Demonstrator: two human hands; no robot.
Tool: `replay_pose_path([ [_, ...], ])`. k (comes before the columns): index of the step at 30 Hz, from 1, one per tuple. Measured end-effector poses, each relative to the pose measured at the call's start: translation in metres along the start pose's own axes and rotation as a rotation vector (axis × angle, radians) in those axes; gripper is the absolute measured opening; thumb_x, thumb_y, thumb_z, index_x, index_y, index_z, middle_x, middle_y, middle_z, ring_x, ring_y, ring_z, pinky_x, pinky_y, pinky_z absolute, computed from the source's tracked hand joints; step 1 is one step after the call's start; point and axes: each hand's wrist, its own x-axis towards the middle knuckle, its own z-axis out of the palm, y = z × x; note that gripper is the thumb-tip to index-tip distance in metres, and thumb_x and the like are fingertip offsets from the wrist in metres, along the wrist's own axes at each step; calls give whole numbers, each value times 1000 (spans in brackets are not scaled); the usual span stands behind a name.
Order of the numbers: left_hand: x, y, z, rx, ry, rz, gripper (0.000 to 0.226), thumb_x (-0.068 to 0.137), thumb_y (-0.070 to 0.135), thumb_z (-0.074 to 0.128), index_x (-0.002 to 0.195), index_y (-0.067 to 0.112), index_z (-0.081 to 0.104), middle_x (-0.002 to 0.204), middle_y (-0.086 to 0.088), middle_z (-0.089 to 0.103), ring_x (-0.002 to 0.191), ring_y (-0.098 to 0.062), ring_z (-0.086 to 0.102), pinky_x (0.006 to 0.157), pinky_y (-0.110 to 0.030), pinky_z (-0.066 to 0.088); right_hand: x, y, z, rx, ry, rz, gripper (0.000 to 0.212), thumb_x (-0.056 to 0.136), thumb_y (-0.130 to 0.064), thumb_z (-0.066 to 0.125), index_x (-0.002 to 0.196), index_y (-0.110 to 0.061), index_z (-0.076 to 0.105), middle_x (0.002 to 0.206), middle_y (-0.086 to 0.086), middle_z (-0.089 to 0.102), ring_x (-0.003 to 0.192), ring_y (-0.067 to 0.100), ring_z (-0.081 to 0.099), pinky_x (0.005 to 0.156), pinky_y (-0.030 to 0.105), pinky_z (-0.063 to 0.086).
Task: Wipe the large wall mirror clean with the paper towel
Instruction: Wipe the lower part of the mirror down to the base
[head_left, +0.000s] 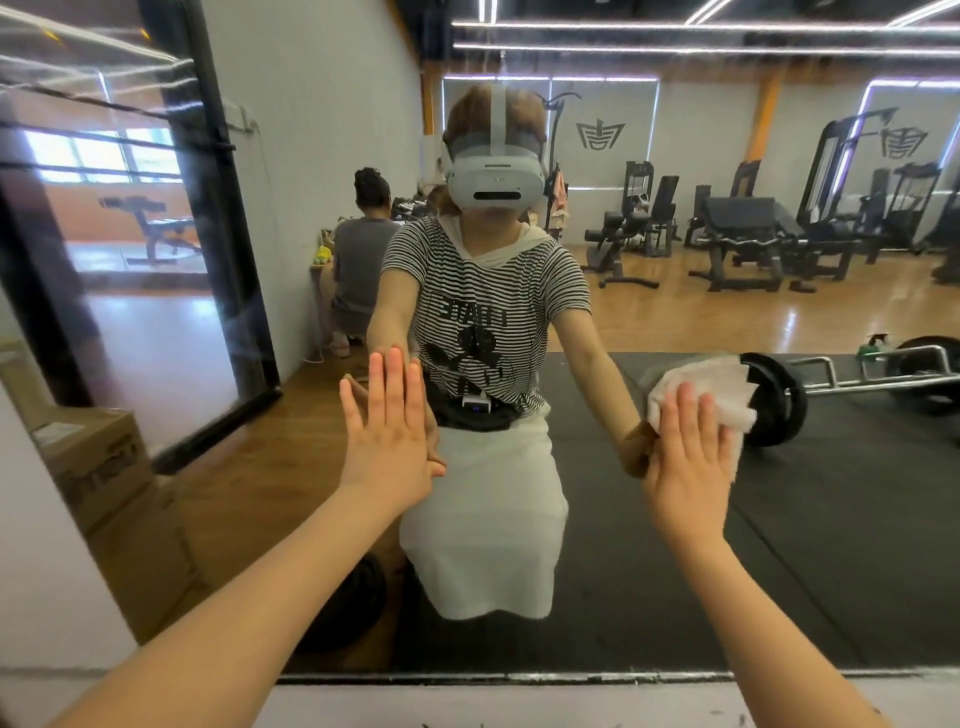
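mid-wipe: right hand (688, 457) flat, pressing the paper towel (701, 387) on the mirror (779, 519) low right, left hand (387, 426) flat on the glass. next probably sweep toward unwiped areas

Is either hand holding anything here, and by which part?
The right hand presses the paper towel flat against the mirror, covering its lower left. The left hand holds nothing.

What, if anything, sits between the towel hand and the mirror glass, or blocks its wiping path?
Only the paper towel itself: the right hand presses it flat against the mirror. The left hand rests flat on the glass off to the left, apart from the towel. Nothing else visible is on the glass.
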Motion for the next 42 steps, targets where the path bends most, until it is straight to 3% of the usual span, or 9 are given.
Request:
replay_pose_path([
  [5, -3, 3, 0, -8, 9, -20, 127, 90, 66, 44, 107, -3, -61, 116, -26, -65, 103, -40, -65, 93, -59, -33, 8, -49, 3, 167, 19, 226, 59, 89, -12, 34, 146, 0, 25, 152, 27, 27, 139, 38, 14, 117, 44, -2],
  [9, -4, 0, -1, 1, 7, 2, 127, 90, 66, 44, 107, -2, -61, 116, -25, -66, 103, -39, -65, 91, -58, -35, -5, -90, 11, 141, -138, -189, 70, 79, -5, 37, 148, -11, 26, 155, 7, 22, 147, 29, 2, 108, 64, 11],
  [15, -3, -1, 1, -14, 27, 14, 124, 89, 68, 43, 114, -1, -57, 121, -25, -64, 110, -39, -62, 91, -57, -37, 14, -42, 7, -67, -194, -594, 80, 80, -9, 36, 155, -23, 13, 158, -6, 20, 149, 13, -6, 116, 36, 4],
  [19, -3, 0, 2, -25, 37, 10, 123, 89, 68, 42, 116, -2, -54, 122, -26, -63, 115, -41, -56, 98, -59, -30, 13, 13, -9, -76, -158, -419, 86, 77, -8, 36, 154, -30, 5, 162, -11, -6, 149, 10, -9, 113, 41, 12],
  [24, -4, 2, 2, -28, 48, 21, 122, 89, 66, 45, 121, -3, -50, 122, -27, -63, 112, -41, -59, 93, -59, -33, 9, 51, -35, -127, -200, -85, 75, 81, -10, 41, 151, -19, 15, 152, 14, 36, 144, 27, 18, 108, 50, 19],
  [30, -2, -2, 14, -40, 198, 78, 129, 80, 65, 61, 134, -2, -35, 131, -22, -59, 122, -36, -55, 96, -54, -38, 7, 38, -45, -31, -273, -18, 66, 83, -12, 33, 149, -8, 27, 153, 15, 35, 141, 31, 22, 109, 48, 18],
  [34, -2, -2, 21, -67, 326, 90, 143, 59, 55, 84, 151, 1, -12, 154, -21, -31, 142, -34, -29, 111, -60, -15, 9, 38, -54, -21, -315, -29, 73, 81, 6, 60, 148, -4, 33, 156, 11, 28, 144, 29, 19, 111, 58, 26],
  [37, -3, 7, 31, -144, 482, 116, 127, 57, 41, 89, 150, 1, 12, 158, -24, 8, 146, -35, 1, 107, -66, 7, 12, 34, -64, -35, -398, -6, 78, 82, 5, 63, 151, -6, 27, 156, 2, 12, 145, 23, 10, 114, 55, 18],
  [42, 2, 56, 23, -115, 655, 354, 117, 60, 42, 86, 149, 9, 19, 157, -16, 12, 146, -34, 5, 112, -62, 4, 19, 28, -78, -95, -536, 24, 80, 90, -2, 56, 151, -15, 5, 154, -6, -7, 143, 14, -7, 120, 51, 12],
])
